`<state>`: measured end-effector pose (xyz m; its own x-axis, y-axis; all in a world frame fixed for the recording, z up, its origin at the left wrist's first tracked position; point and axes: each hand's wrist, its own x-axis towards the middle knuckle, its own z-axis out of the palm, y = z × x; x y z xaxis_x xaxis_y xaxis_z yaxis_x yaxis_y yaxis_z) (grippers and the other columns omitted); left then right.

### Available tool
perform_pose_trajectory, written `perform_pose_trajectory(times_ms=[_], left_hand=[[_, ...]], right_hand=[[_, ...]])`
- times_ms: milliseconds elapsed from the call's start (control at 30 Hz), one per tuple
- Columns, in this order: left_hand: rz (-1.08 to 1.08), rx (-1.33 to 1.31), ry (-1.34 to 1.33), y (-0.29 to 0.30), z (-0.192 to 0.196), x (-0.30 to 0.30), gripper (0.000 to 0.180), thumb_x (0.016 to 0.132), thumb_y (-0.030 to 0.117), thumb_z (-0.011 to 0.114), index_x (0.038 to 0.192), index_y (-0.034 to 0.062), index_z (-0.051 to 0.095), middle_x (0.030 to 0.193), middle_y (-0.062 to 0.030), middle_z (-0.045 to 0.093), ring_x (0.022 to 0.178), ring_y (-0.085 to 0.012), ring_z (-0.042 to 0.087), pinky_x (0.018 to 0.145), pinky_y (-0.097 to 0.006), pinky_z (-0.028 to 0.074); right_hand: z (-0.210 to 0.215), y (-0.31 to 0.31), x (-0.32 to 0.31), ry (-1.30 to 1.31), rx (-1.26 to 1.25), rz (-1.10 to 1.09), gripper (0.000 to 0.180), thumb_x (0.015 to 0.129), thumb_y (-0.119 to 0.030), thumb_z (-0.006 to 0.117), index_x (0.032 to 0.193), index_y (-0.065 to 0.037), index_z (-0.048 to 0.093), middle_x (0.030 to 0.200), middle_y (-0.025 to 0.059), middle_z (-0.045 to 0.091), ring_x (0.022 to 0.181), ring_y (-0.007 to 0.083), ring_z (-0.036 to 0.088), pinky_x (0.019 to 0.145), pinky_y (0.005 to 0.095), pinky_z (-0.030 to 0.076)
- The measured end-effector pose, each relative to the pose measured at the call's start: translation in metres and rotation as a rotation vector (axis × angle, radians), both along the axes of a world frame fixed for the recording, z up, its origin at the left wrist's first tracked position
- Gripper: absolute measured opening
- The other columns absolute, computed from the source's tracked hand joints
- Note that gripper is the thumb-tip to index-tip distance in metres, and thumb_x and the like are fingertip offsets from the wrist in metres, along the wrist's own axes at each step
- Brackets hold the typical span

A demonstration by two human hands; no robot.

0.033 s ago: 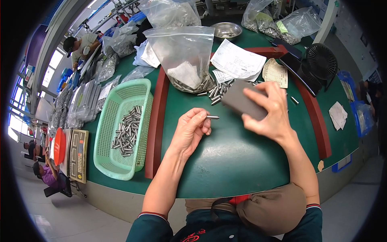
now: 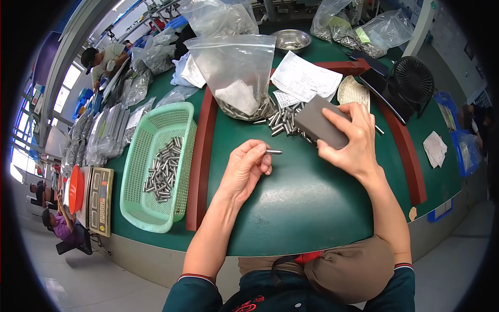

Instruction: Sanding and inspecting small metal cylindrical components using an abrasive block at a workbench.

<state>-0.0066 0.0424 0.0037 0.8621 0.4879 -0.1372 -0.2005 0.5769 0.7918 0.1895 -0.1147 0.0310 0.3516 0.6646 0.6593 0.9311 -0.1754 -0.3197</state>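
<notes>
Pin (image 2: 274, 152) gripped by left hand (image 2: 243, 169), block (image 2: 318, 124) by right hand (image 2: 356, 145), right of basket (image 2: 144, 210). Loosely pinched, pin could be dropped.

At six o'clock is a dark green shirt (image 2: 270, 294) with red stitching (image 2: 248, 306) and a pale button (image 2: 298, 305). The short left sleeve (image 2: 191, 295), at seven, and right sleeve (image 2: 397, 288), near five, have red-and-white trim (image 2: 198, 277). Rounded brown cloth (image 2: 351, 270) shows at five.
</notes>
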Motion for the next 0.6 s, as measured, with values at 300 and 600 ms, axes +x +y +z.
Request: perform_pose_trajectory(times_ms=[300,600], left_hand=[[0.046,0.546,0.466,-0.002,0.002,0.003,0.015,0.091,0.013,0.065,0.087,-0.0007,0.065,0.068,-0.0029,0.063,0.056,-0.0049,0.052,0.052,-0.021,0.042],[-0.019,1.164,0.638,-0.001,0.012,0.001,0.017,0.087,0.013,0.067,0.088,-0.0043,0.067,0.065,-0.0054,0.06,0.057,-0.0074,0.047,0.054,-0.027,0.041]], right_hand=[[0.001,0.0,-0.001,0.147,0.017,0.049,0.054,0.056,-0.023,0.075,0.105,-0.003,0.071,0.097,0.0117,0.056,0.095,0.027,0.053,0.087,0.0376,0.039],[0.0,0.001,-0.001,0.142,-0.057,0.088,0.053,0.056,-0.023,0.075,0.106,-0.004,0.071,0.099,0.0126,0.057,0.096,0.0276,0.055,0.087,0.0378,0.04]])
